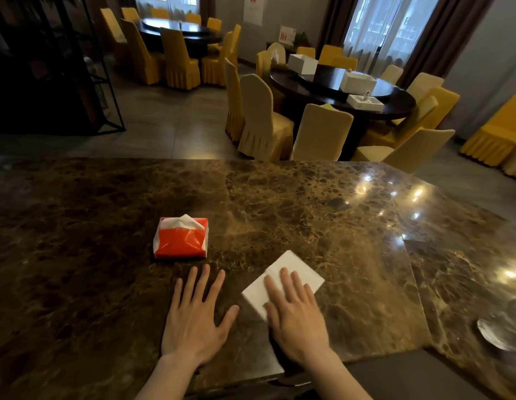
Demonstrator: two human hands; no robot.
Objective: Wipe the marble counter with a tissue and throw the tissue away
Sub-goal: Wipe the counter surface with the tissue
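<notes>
A white tissue (291, 269) lies flat on the brown marble counter (323, 215), near the front edge. My right hand (297, 316) presses flat on the tissue's near half, fingers together and extended. My left hand (194, 316) rests palm down on the bare marble just left of it, fingers spread, holding nothing. A red tissue pack (180, 238) with a white sheet sticking out of its top sits just beyond my left hand.
A shiny round dish (493, 333) sits at the counter's right end. Beyond the counter stand round dark dining tables (337, 90) ringed with yellow-covered chairs (259, 119). A dark metal shelf frame (104, 79) is at the far left.
</notes>
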